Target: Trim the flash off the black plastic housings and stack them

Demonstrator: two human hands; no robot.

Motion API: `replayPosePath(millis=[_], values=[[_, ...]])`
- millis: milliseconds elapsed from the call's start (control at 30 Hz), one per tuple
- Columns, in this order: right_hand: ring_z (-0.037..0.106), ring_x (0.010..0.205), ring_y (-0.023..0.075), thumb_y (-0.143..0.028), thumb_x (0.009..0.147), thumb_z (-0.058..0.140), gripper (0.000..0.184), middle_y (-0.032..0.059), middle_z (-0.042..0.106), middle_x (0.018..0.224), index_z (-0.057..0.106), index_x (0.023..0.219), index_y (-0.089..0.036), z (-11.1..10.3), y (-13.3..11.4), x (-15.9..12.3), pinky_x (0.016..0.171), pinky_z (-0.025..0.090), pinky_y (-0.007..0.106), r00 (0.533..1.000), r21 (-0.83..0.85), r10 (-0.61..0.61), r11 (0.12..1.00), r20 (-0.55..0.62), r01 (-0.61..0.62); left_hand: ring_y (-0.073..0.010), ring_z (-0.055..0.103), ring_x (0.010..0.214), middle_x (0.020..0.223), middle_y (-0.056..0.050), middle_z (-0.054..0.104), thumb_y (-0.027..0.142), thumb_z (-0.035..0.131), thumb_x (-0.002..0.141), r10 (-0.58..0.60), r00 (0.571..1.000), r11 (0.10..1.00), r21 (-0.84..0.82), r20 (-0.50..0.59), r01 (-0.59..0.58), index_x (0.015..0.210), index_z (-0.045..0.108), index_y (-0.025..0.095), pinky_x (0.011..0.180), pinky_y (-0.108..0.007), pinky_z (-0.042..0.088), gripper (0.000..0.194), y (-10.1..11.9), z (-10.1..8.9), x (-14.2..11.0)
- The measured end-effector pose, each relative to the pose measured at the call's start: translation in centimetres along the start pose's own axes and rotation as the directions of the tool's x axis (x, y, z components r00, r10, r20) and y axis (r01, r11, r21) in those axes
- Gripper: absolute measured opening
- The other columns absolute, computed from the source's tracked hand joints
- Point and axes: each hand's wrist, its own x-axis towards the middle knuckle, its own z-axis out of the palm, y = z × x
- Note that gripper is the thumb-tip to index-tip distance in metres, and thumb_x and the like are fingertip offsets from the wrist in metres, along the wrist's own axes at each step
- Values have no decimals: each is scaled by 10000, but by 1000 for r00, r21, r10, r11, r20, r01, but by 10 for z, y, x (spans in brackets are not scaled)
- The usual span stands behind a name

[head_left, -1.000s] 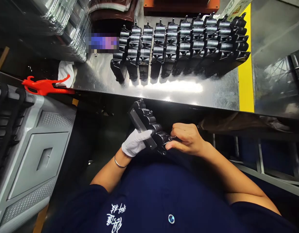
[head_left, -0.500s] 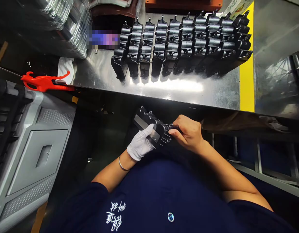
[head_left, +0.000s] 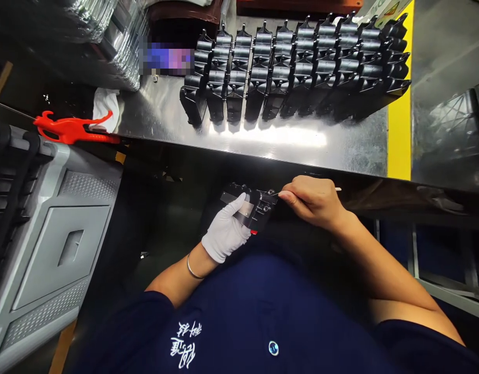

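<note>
My left hand [head_left: 226, 228], in a white glove, grips a black moulded plastic part [head_left: 258, 208] below the bench edge. The thumb lies over the part's flat, shiny side, and the ribbed end with round bosses faces right. A small red bit [head_left: 254, 232] shows under the part; I cannot make out what it is. My bare right hand [head_left: 315, 200] is closed around a thin tool [head_left: 338, 189], whose pale end sticks out behind the fist. Its fine tip reaches toward the part's right end; whether it touches is unclear.
A row of several similar black parts [head_left: 258, 78] stands upright on the metal bench [head_left: 153, 117]. A red air gun [head_left: 68, 129] and white cloth [head_left: 106, 109] lie at its left edge, beside wrapped stacks [head_left: 120, 52]. A grey plastic cart [head_left: 60, 254] stands left; yellow tape [head_left: 399, 135] crosses the right.
My right hand has moved up and right, away from the part's end, and the tool's pale end now shows. The black part has turned in my left hand, revealing the red bit.
</note>
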Motion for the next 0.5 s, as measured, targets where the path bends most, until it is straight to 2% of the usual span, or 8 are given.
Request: replayPosePath(millis=[100, 233, 300, 367, 433, 500], values=[[483, 503, 122, -370, 943, 458, 365, 5, 537, 527, 598, 649, -205, -2, 5, 3, 487, 304, 278, 999, -37, -33, 999, 30, 34, -137, 716, 808, 817, -31, 735, 258, 399, 978, -49, 999, 999, 1, -4, 49, 1023, 672, 131, 770, -204, 568, 305, 0, -2, -2], [470, 487, 108, -355, 936, 484, 374, -5, 515, 513, 585, 611, -200, -2, 8, 4, 483, 307, 263, 988, 51, -120, 992, 93, 116, -125, 715, 729, 832, -26, 746, 274, 421, 970, -113, 993, 993, 33, -40, 115, 999, 679, 145, 667, -188, 569, 290, 3, -5, -8], [469, 485, 108, -362, 935, 492, 379, -5, 511, 514, 583, 605, -198, 0, 9, 1, 482, 307, 259, 974, 96, -171, 983, 147, 158, -126, 717, 731, 844, -10, 751, 266, 446, 960, -70, 997, 996, 49, -42, 72, 993, 683, 158, 672, -193, 575, 262, 7, -2, -12], [471, 483, 110, -367, 939, 485, 376, -5, 513, 514, 592, 619, -201, 0, 10, -3, 480, 314, 257, 970, 127, -166, 981, 177, 145, -146, 720, 809, 833, 0, 751, 238, 462, 950, 42, 998, 997, 59, -56, -39, 979, 687, 164, 732, -213, 579, 238, 10, 5, -16], [478, 478, 115, -359, 945, 470, 358, -2, 526, 513, 609, 652, -208, -3, 10, -6, 485, 339, 256, 986, 140, -96, 987, 135, 77, -172, 710, 910, 826, 3, 750, 216, 468, 942, 139, 988, 987, 90, -69, -132, 971, 685, 169, 785, -237, 576, 225, 14, 11, -18], [489, 478, 121, -348, 951, 453, 342, 2, 551, 519, 621, 685, -214, -7, 8, -5, 498, 368, 258, 998, 130, -34, 991, 55, 26, -193, 694, 976, 855, -6, 752, 223, 463, 943, 152, 985, 979, 146, -76, -140, 981, 680, 170, 798, -251, 577, 227, 15, 13, -18]])
